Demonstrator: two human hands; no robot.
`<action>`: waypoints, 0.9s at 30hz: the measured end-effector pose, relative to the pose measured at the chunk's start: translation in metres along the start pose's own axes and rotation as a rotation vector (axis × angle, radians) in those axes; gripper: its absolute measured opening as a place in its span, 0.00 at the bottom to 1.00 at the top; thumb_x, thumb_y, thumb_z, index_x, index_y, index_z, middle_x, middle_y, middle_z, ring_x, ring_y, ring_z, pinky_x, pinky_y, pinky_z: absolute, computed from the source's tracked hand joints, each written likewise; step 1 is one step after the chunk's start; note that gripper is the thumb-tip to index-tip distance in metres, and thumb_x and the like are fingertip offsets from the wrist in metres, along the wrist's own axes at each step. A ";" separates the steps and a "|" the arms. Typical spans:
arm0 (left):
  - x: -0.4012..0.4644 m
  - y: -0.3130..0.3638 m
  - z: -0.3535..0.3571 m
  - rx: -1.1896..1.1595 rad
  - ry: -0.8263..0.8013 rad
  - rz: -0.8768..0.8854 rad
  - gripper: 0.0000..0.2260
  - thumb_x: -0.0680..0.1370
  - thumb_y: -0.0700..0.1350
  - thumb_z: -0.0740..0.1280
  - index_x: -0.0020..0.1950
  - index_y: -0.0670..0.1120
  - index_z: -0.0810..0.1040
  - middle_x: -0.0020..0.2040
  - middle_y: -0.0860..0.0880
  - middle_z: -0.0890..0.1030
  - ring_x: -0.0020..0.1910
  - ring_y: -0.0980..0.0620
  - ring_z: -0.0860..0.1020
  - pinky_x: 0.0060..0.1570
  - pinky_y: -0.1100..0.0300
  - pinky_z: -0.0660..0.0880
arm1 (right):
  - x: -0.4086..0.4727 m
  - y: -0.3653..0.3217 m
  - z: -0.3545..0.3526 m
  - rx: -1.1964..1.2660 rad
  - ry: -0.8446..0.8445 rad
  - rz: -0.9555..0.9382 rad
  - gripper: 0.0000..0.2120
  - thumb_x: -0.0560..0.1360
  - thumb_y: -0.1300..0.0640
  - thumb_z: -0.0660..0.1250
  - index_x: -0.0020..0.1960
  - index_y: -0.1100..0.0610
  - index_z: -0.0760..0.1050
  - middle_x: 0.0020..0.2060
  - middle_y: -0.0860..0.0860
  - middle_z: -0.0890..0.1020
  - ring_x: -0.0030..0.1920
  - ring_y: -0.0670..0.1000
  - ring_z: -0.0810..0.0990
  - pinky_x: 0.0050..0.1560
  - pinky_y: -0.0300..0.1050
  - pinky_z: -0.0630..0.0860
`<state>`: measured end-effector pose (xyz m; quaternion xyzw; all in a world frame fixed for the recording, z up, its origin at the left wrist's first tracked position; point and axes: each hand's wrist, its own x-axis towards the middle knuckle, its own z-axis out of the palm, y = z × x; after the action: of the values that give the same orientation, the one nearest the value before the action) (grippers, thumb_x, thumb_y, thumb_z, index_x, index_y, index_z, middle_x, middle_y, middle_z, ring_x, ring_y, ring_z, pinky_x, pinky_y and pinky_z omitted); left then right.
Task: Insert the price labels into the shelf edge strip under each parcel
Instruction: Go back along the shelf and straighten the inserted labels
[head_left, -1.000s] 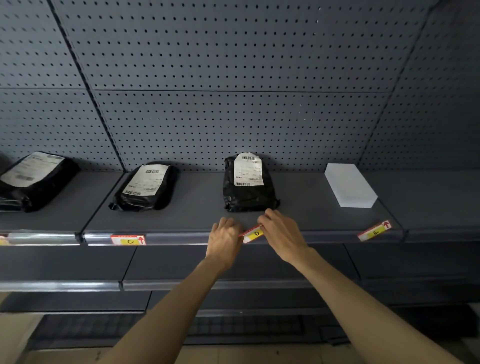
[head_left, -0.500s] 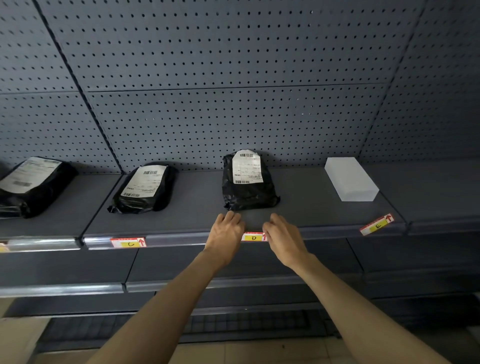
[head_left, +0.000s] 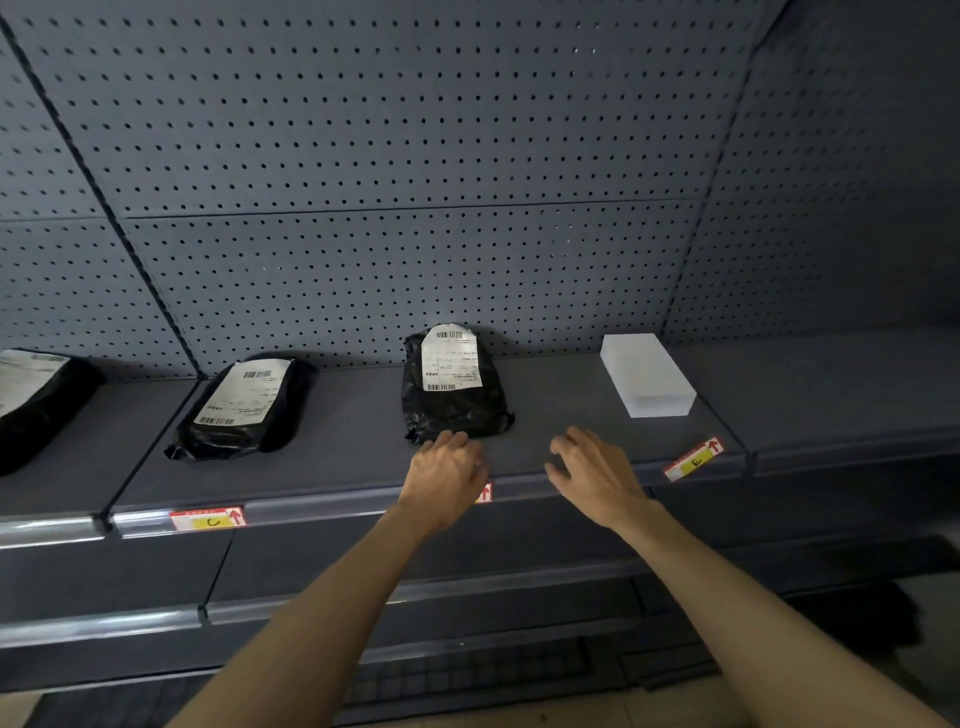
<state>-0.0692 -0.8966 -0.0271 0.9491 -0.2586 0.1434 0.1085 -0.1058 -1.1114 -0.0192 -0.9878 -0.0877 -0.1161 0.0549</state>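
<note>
Three black parcels lie on the grey shelf: one at the far left (head_left: 31, 400), one left of centre (head_left: 244, 410) and one in the middle (head_left: 454, 387). A white box (head_left: 647, 382) sits to the right. The shelf edge strip (head_left: 332, 506) holds label C (head_left: 208, 519) under the second parcel. Label D (head_left: 484, 492) sits in the strip under the middle parcel, mostly hidden by my left hand (head_left: 447, 478), which rests on the shelf edge with fingers apart. My right hand (head_left: 597, 473) hovers open to the right, holding nothing. Label E (head_left: 693, 460) lies tilted on the shelf edge below the white box.
A dark pegboard wall (head_left: 415, 182) backs the shelf. A second shelf edge (head_left: 156, 621) runs below, and a lower tier and floor show beneath my forearms.
Label D went from tilted between my fingers to seated in the strip. My right hand has let go and moved right; my left hand now covers most of label D.
</note>
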 end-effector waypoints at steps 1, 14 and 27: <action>0.006 0.009 0.001 -0.001 0.003 0.012 0.10 0.78 0.48 0.60 0.48 0.44 0.78 0.48 0.46 0.79 0.51 0.46 0.75 0.50 0.51 0.74 | -0.003 0.013 -0.006 -0.004 0.003 0.017 0.12 0.79 0.51 0.62 0.54 0.59 0.76 0.50 0.53 0.78 0.47 0.52 0.79 0.42 0.46 0.78; 0.083 0.164 0.048 -0.095 0.021 0.041 0.08 0.76 0.47 0.65 0.44 0.43 0.79 0.48 0.44 0.80 0.52 0.43 0.76 0.50 0.51 0.73 | -0.043 0.161 -0.044 -0.051 -0.028 0.081 0.10 0.78 0.54 0.62 0.53 0.60 0.76 0.52 0.54 0.76 0.48 0.54 0.78 0.41 0.51 0.79; 0.099 0.239 0.102 0.071 -0.075 0.028 0.11 0.78 0.47 0.65 0.58 0.45 0.79 0.57 0.45 0.79 0.57 0.46 0.73 0.59 0.53 0.69 | -0.058 0.217 -0.034 -0.067 -0.040 -0.024 0.07 0.79 0.60 0.64 0.56 0.58 0.75 0.55 0.54 0.75 0.50 0.52 0.77 0.44 0.44 0.78</action>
<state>-0.0902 -1.1722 -0.0585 0.9533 -0.2705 0.1184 0.0630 -0.1286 -1.3376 -0.0189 -0.9901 -0.0967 -0.0996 0.0188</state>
